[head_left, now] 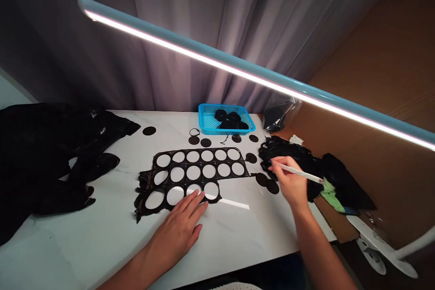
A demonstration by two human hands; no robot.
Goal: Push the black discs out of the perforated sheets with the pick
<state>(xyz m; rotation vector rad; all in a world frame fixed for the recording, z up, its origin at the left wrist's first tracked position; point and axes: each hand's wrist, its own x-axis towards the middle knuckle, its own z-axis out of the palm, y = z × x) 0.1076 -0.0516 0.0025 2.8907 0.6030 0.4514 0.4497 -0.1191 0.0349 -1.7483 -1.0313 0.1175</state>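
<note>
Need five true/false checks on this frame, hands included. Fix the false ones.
1. The right hand grips a white stick. True.
2. The left hand is a clenched fist. False: the left hand is open, fingers outstretched at the black sheet's near edge.
3. The black sheet has rows of round holes. True.
4. The blue basket holds black pieces. True.
5. The lamp is off. False: the lamp is lit.

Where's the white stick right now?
In the head view, right of centre, the white stick is in the right hand, by the pile of black scraps.
</note>
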